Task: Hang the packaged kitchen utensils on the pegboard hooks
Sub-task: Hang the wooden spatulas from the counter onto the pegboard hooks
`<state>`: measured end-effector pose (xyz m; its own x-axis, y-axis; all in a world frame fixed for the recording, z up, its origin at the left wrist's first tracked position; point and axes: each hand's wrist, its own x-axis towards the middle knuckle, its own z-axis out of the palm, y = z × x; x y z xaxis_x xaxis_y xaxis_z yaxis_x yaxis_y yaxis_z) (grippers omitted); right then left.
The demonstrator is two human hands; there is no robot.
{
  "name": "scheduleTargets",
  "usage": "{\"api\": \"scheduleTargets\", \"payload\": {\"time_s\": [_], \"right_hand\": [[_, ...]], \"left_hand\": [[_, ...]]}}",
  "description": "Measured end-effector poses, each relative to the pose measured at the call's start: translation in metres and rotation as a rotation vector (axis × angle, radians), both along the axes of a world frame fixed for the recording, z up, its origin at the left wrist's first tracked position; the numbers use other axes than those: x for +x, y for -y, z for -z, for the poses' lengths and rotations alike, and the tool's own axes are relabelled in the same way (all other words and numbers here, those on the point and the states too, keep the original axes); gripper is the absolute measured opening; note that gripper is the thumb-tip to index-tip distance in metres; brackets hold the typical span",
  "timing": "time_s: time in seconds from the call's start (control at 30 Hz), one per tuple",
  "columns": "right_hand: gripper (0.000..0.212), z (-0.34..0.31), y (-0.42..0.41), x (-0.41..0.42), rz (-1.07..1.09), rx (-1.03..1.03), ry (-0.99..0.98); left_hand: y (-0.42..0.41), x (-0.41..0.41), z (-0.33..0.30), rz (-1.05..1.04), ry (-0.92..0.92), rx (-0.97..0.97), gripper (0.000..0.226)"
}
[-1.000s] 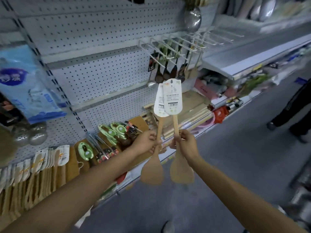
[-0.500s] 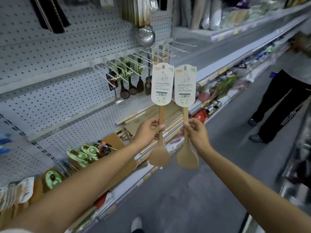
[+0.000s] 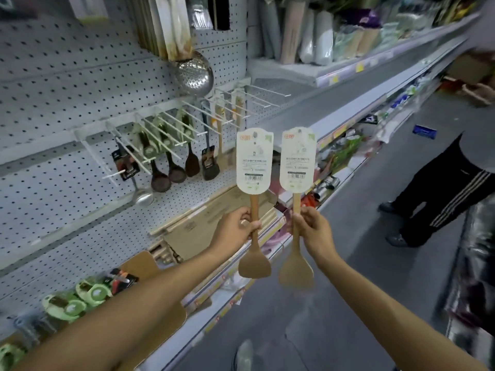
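Observation:
I hold two wooden spatulas upright, blades down, each with a white card label at its top. My left hand [image 3: 237, 228] grips the handle of the left spatula [image 3: 254, 263], and my right hand [image 3: 312, 230] grips the handle of the right spatula [image 3: 296, 271]. Their labels [image 3: 254, 160] stand side by side, apart, in front of the shelf edge. The grey pegboard [image 3: 67, 84] lies to the left with a row of white wire hooks [image 3: 166, 132]. Some hooks carry dark ladles and turners [image 3: 174, 170]; the hooks further right [image 3: 257, 96] are mostly bare.
A steel skimmer [image 3: 194, 74] hangs above the hooks. Wooden boards [image 3: 203, 218] and green peelers [image 3: 88, 295] lie on the lower shelf. Rolled goods fill the upper shelf [image 3: 316, 38]. A person in dark striped trousers [image 3: 439, 188] stands in the aisle on the right.
The view has swung right and up along the pegboard, bringing the hook row closer. Both hands have kept their grip, and the two spatulas have drawn slightly apart.

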<state>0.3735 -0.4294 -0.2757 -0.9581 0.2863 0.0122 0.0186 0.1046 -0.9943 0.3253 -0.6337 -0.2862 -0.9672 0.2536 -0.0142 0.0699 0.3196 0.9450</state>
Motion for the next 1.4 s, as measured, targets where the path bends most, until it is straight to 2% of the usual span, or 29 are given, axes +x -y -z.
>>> {"api": "scheduleTargets", "payload": {"time_s": [0.33, 0.5, 0.67, 0.83, 1.17, 1.4], "right_hand": [[0.01, -0.014, -0.073, -0.128, -0.107, 0.028, 0.06], [0.03, -0.001, -0.101, -0.185, -0.187, 0.217, 0.073], [0.013, 0.012, -0.141, -0.267, -0.299, 0.17, 0.097], [0.018, 0.015, -0.163, -0.303, -0.419, 0.055, 0.149], [0.021, 0.036, -0.205, -0.398, -0.672, 0.219, 0.14], [0.022, 0.049, -0.2, -0.427, -0.717, 0.238, 0.174]], "left_hand": [[-0.057, -0.118, 0.0, -0.022, -0.032, -0.004, 0.003], [-0.077, -0.154, 0.008, -0.103, 0.002, 0.01, 0.011], [-0.112, -0.198, 0.024, -0.2, -0.011, 0.009, 0.009], [-0.134, -0.225, 0.028, -0.264, 0.0, 0.002, 0.008], [-0.194, -0.255, 0.035, -0.427, 0.018, -0.01, 0.006], [-0.198, -0.255, 0.029, -0.485, 0.006, -0.043, 0.009]]}}
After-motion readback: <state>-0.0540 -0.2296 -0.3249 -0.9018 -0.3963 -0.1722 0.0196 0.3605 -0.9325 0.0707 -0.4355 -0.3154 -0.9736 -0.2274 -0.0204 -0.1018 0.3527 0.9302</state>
